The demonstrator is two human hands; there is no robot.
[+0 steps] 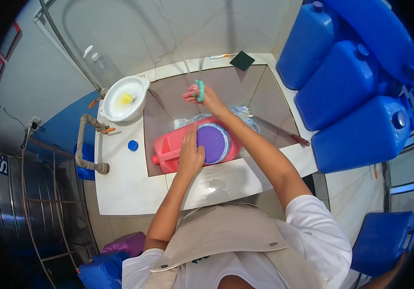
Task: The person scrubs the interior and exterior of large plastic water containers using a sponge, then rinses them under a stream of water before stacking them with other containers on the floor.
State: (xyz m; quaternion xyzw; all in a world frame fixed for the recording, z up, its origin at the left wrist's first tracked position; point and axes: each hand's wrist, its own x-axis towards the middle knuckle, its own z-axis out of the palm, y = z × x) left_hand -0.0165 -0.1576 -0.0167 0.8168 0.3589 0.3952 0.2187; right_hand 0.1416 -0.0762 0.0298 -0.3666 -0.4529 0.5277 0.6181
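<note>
My left hand (191,154) lies on a pink plastic jug (169,144) tipped on its side in a basin, steadying it. Its fingers and thumb touch the edge of a purple disc (212,143) with a pale patterned rim on the jug. Whether the disc is a separate lid or part of the jug is unclear. Above the basin, my right hand (207,98) grips a teal ring-shaped handle (200,91); whatever it belongs to is hard to see. Thin streaks of water (187,67) seem to fall just behind that hand. Pale crumpled plastic (241,112) shows behind the jug.
A white bowl (115,112) holding suds and a yellow sponge (127,98) stands left, by taps (107,130) and a blue cap (133,145). A red-handled tool (300,139) leans on the right rim. Blue jugs (337,83) crowd the right; another person's arm (391,276) shows below.
</note>
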